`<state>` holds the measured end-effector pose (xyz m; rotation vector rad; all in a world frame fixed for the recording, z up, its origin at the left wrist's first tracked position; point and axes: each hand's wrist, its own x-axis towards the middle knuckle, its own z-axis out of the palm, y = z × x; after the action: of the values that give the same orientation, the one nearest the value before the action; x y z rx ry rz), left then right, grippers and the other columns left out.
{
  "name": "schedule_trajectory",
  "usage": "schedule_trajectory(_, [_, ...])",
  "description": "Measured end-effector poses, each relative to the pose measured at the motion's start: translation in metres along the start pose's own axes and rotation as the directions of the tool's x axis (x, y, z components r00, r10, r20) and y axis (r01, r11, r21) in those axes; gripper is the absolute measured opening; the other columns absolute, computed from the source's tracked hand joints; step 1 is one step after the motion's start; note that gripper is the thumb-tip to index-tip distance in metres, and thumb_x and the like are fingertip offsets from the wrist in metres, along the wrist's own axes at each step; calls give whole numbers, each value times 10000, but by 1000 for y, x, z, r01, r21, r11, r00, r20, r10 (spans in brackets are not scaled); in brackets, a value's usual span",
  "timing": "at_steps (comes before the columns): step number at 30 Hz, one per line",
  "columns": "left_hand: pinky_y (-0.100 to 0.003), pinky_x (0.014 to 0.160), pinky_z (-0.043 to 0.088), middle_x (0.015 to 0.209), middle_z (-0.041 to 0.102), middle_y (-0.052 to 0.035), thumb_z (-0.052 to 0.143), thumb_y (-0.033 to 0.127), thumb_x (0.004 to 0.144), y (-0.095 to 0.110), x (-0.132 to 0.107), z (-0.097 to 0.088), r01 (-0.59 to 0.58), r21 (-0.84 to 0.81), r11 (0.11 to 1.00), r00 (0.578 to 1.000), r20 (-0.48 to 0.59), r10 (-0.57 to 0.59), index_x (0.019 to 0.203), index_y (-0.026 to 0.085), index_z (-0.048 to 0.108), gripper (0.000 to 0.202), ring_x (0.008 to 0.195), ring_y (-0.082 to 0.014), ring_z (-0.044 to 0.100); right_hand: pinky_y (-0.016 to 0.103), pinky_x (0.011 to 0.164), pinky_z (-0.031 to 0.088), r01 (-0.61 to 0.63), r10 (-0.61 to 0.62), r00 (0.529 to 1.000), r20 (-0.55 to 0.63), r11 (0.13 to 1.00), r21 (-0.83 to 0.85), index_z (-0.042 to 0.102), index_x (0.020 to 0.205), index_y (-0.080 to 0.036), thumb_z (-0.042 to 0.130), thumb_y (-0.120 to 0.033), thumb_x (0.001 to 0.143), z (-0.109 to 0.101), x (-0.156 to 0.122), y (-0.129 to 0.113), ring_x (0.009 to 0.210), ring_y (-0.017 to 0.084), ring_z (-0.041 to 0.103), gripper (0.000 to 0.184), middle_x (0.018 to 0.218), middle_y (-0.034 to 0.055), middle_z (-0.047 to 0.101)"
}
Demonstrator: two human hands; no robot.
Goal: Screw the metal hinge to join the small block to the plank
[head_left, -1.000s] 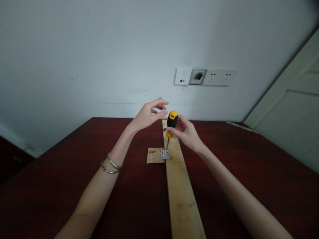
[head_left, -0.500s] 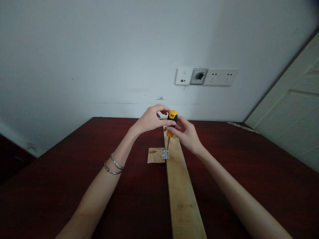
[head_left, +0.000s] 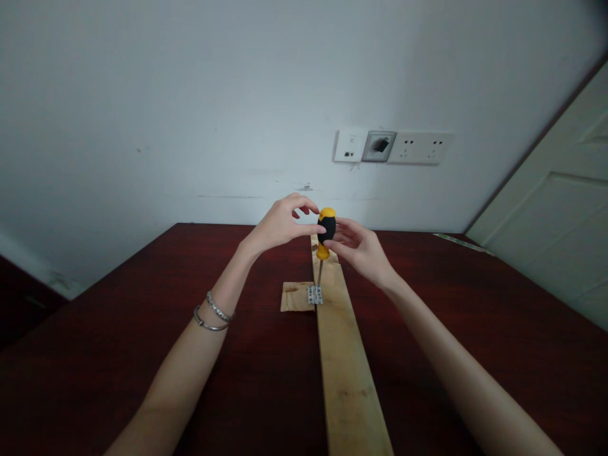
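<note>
A yellow and black screwdriver (head_left: 327,227) stands nearly upright, its tip down at a small metal hinge (head_left: 315,294). The hinge spans a long wooden plank (head_left: 349,354) and a small wooden block (head_left: 297,297) at the plank's left side. From the left, my left hand (head_left: 285,221) has its thumb and fingertips on the screwdriver handle. On the handle's other side, my right hand (head_left: 358,248) grips it between thumb and fingers, some of which are hidden behind it. Whether the tip sits in a screw is too small to tell.
The dark red table (head_left: 118,323) carries the plank, which runs from the near edge to the back. Behind it rises a white wall (head_left: 166,107) with a row of sockets (head_left: 394,147). A pale panelled door (head_left: 555,202) stands at the right.
The screwdriver handle has shifted slightly left and turned. My left hand has drawn a little left, its fingers wider apart; my right hand has moved slightly right.
</note>
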<state>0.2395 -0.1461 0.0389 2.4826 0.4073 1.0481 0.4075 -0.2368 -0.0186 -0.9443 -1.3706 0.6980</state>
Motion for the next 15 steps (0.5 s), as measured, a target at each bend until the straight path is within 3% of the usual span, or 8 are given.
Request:
schedule_trajectory(5, [-299,754,447,922,613,-39,703,285,710,5,-1,-5,-10,11,1000,998,56,9,838,171,653,178,851,-151,568,371,786,540,30,-36,998,-59,995,-98,609,972,-198,737,-317,656,7,-3,3,825,176,630,361,945,42,637])
schedule_trajectory(8, [-294,734,446,884,610,-28,723,285,691,8,-1,-2,-21,2,1000,998,65,21,834,170,648,198,836,-150,567,362,800,536,56,-62,995,-76,996,-74,603,950,-205,743,-315,649,11,-4,3,850,177,633,350,960,39,625])
schedule_trajectory(15, [-297,728,452,892,618,-37,701,293,711,5,1,0,-4,-18,1000,997,75,6,849,155,651,202,824,-146,565,436,891,508,-60,59,998,16,998,25,620,1088,-188,709,-298,682,3,-5,-5,957,236,643,430,1039,58,681])
